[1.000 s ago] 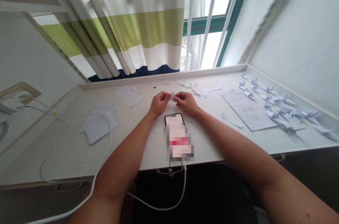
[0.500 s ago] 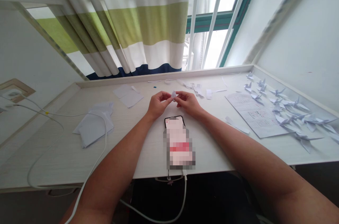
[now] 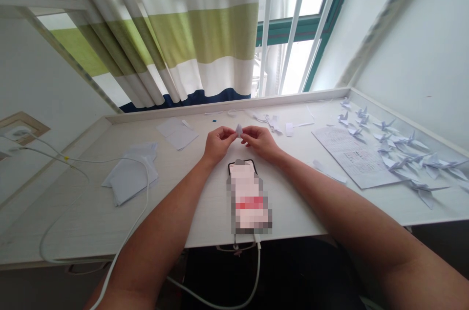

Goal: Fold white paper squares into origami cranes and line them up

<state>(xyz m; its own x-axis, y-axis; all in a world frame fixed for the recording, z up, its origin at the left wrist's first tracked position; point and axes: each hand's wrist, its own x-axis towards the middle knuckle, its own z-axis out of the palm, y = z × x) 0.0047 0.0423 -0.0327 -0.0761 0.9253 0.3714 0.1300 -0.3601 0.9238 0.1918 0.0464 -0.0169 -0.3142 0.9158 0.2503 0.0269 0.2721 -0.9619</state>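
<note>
A small folded piece of white paper [image 3: 239, 130] is held upright between my hands, its pointed top showing above the fingertips. My left hand [image 3: 220, 143] pinches it from the left with thumb and fingers. From the right, my right hand [image 3: 261, 142] grips the opposite side of the same paper. Just below my hands lies a phone [image 3: 249, 192], its screen blurred out, with a white cable [image 3: 258, 256] plugged into its near end. The paper's lower part is partly hidden by my fingers.
Several folded paper cranes [image 3: 399, 148] crowd the right side, beside a written sheet [image 3: 351, 153]. On the left lie stacked white sheets [image 3: 134, 178], a cable [image 3: 147, 188] crossing them. Farther back are more sheets [image 3: 179, 134] and paper scraps [image 3: 273, 123]. A raised ledge [image 3: 205, 106] borders the back.
The folded paper is turned slightly between my fingers, and its pointed top looks wider now. Both hands stay in nearly the same place; the view has shifted a little.
</note>
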